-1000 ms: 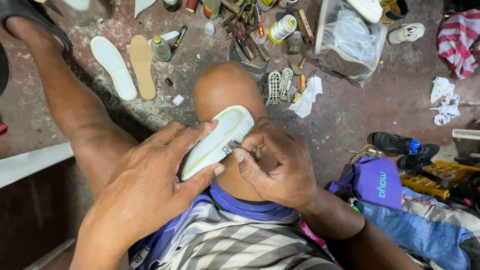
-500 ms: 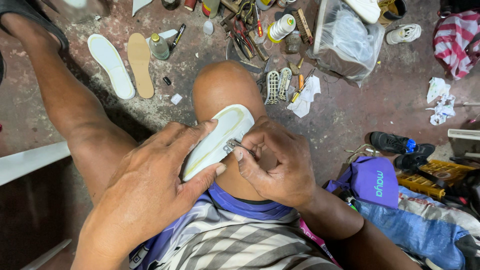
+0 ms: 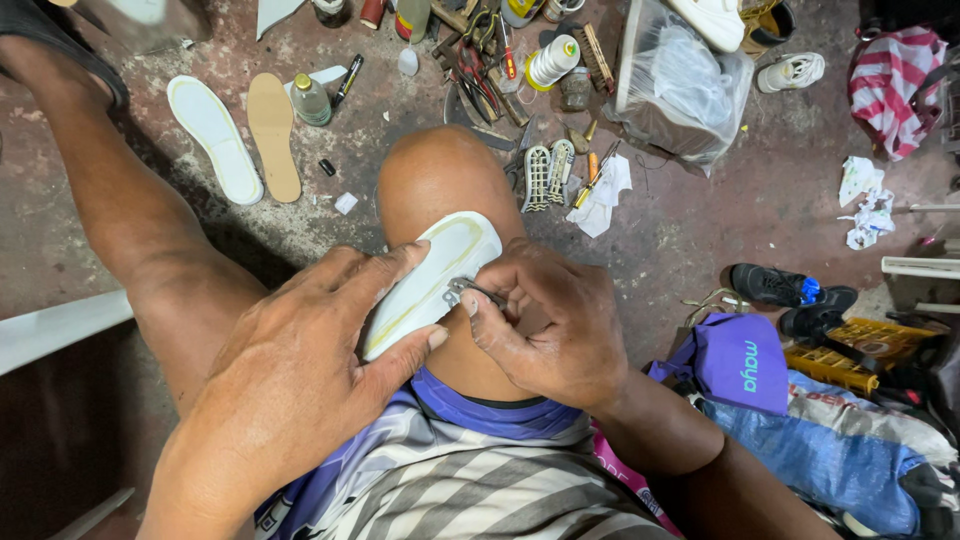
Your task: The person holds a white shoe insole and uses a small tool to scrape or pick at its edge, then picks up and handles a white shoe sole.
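I watch from above as the person sits low over a stained concrete floor, the biggest thing in view. Their right knee is bent up and serves as the work rest. A white shoe sole lies along that knee, upside facing me, with a yellowish rim of glue or stain around its edge.

The left hand lies spread over the sole's near end, fingers pressing it flat against the thigh. The right hand is curled tight, pinching a small metal tool whose tip touches the sole's right edge about midway along.

I judge the work on that edge to be partly done. I cannot tell how much of the rim is already treated, since the left hand hides the near part.

On the floor lie a white insole and a tan insole side by side. A small bottle stands just beside them. Pliers, tubes and scraps crowd the top, beside a clear plastic bag. Black shoes and a purple bag sit at right.
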